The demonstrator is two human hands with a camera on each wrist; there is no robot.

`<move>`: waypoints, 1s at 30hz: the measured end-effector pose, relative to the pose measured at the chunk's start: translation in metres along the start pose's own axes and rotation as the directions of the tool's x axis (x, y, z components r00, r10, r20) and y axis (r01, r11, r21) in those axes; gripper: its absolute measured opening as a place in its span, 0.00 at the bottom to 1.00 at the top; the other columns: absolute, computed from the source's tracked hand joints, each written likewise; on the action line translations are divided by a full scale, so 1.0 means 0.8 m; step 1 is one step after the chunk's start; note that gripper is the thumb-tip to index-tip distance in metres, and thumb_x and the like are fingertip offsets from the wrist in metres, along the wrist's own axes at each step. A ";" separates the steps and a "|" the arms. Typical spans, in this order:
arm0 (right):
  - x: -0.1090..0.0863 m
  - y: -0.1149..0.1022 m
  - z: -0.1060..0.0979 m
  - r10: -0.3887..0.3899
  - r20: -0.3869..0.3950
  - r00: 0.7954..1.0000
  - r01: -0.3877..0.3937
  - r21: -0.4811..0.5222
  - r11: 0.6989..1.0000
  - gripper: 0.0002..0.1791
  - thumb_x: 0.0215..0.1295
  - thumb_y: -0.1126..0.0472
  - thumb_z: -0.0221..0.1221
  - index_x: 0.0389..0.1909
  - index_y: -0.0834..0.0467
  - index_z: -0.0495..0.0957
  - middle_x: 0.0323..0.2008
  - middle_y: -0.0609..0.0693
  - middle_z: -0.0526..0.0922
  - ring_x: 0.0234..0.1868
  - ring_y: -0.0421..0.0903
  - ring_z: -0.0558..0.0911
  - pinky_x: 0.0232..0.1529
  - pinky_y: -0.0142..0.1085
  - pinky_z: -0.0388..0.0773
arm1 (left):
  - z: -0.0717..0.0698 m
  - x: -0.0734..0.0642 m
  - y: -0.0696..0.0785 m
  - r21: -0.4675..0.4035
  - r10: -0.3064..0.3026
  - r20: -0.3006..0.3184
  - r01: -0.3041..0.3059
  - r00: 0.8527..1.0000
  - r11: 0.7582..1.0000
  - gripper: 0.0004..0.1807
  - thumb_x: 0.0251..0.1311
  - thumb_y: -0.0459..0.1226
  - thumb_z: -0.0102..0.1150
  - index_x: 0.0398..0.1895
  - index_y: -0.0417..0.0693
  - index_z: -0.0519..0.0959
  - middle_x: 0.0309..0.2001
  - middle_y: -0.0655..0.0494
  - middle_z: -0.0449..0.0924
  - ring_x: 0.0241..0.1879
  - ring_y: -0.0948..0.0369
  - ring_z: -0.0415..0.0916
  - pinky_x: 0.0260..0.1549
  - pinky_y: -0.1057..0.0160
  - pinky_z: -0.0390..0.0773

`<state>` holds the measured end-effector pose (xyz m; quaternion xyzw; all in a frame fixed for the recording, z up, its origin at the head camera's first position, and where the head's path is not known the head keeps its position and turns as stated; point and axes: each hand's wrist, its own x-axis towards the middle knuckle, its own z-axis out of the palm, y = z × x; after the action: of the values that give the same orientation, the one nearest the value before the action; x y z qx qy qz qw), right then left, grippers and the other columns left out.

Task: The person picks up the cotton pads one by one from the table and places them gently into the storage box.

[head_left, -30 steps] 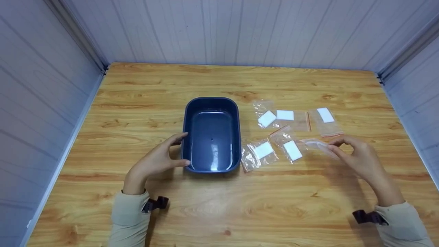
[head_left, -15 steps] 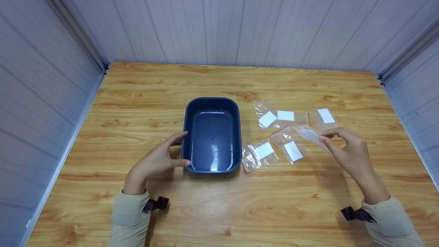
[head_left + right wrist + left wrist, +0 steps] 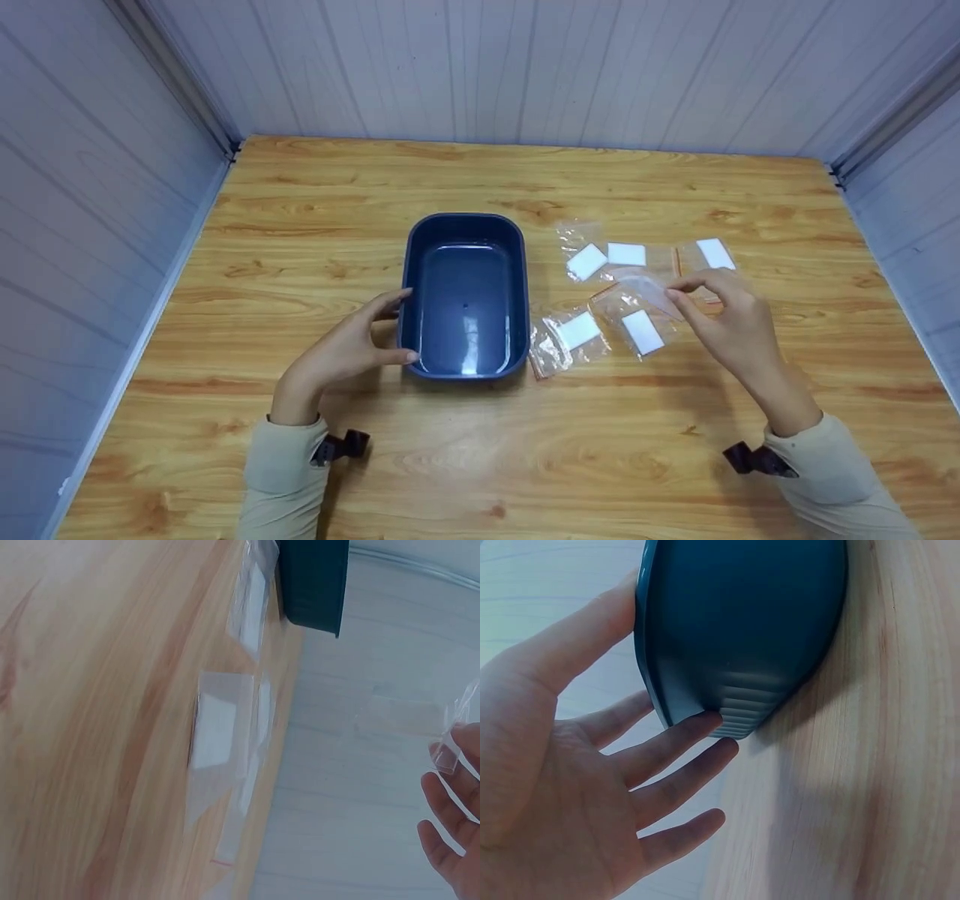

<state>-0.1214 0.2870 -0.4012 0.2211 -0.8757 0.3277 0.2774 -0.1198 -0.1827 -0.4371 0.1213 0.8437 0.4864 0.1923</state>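
My left hand [image 3: 337, 352] rests against the left side of a dark blue plastic bin [image 3: 517, 322], its thumb and a fingertip at the rim. In the left wrist view the fingers of that hand [image 3: 577, 765] are spread and fairly straight along the bin's ribbed wall [image 3: 750, 694]. My right hand [image 3: 727, 319] pinches a clear zip bag [image 3: 649, 291] between thumb and forefinger, held above the table; the right wrist view also shows this bag [image 3: 450, 746]. Below and around it lie several clear zip bags with white cards, one being the near bag [image 3: 643, 333].
The wooden table [image 3: 465, 465] is enclosed by pale panels, with a back wall [image 3: 480, 67] behind it. One bag [image 3: 577, 330] lies close against the bin's right side. Another bag [image 3: 716, 255] is partly covered by my right hand.
My right hand has moved left with the pinched bag, bringing it over the other bags. The left hand and the bin have stayed put.
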 end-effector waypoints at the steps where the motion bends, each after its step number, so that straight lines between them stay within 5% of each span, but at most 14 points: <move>1: 0.001 -0.001 0.002 -0.001 0.010 1.000 0.001 -0.003 1.000 0.08 0.52 0.75 0.70 0.33 0.63 0.84 0.30 0.54 0.84 0.36 0.46 0.80 0.47 0.23 0.70 | 0.000 0.000 0.001 -0.001 -0.002 0.000 0.002 1.000 1.000 0.51 0.53 0.41 0.75 0.77 0.52 0.56 0.72 0.46 0.61 0.70 0.47 0.59 0.70 0.40 0.52; 13: 0.020 -0.018 0.027 -0.042 0.026 0.999 0.041 0.029 0.999 0.05 0.56 0.72 0.70 0.32 0.62 0.84 0.30 0.51 0.85 0.35 0.49 0.83 0.54 0.28 0.72 | 0.000 0.000 -0.002 -0.019 0.006 0.006 -0.006 1.000 1.000 0.51 0.53 0.43 0.75 0.77 0.52 0.56 0.71 0.42 0.62 0.70 0.45 0.59 0.69 0.37 0.51; 30: 0.036 -0.047 0.078 -0.062 0.048 0.997 0.053 0.171 0.984 0.03 0.59 0.69 0.68 0.33 0.60 0.84 0.31 0.48 0.86 0.34 0.44 0.82 0.40 0.33 0.77 | -0.002 0.001 -0.001 0.005 -0.015 -0.002 0.015 1.000 1.000 0.55 0.52 0.44 0.75 0.79 0.56 0.51 0.72 0.43 0.62 0.71 0.45 0.58 0.69 0.35 0.49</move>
<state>-0.1426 0.2116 -0.4055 0.2778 -0.8450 0.3867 0.2436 -0.1209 -0.1839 -0.4369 0.1151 0.8459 0.4830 0.1948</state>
